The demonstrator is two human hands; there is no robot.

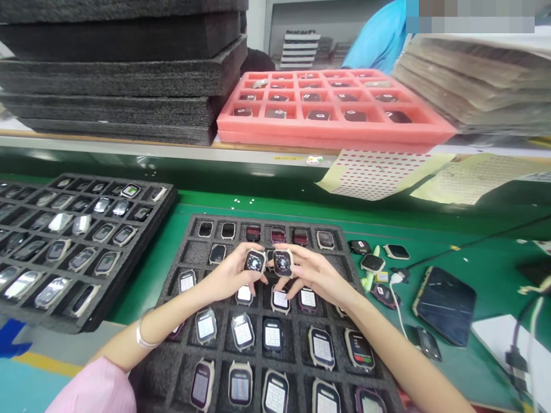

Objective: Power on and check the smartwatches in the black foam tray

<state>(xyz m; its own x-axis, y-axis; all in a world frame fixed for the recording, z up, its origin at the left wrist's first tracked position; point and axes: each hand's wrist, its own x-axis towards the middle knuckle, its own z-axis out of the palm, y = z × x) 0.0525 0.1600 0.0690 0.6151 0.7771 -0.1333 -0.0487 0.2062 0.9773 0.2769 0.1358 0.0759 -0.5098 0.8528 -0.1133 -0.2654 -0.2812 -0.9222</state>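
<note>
My left hand (236,272) grips a smartwatch case (255,261) whose lit screen faces me. Beside it, my right hand (307,268) has its fingers closed on a second smartwatch case (283,263), its screen also lit. The two watches are held side by side, close together, neither with a strap. Below them lies a black foam tray (191,252) with many square pockets. Several watch cases rest in these pockets, such as one with a white lit screen (272,335). Some pockets behind my hands and arms are hidden.
Another black foam tray (166,198) of watches stands at left. A pink foam tray (336,135) sits on the shelf between stacked black foam (129,80) and stacked greyish trays (477,86). At right lie a dark phone-like device (445,306), cables and loose watches. A blue sleeve (376,37) shows behind.
</note>
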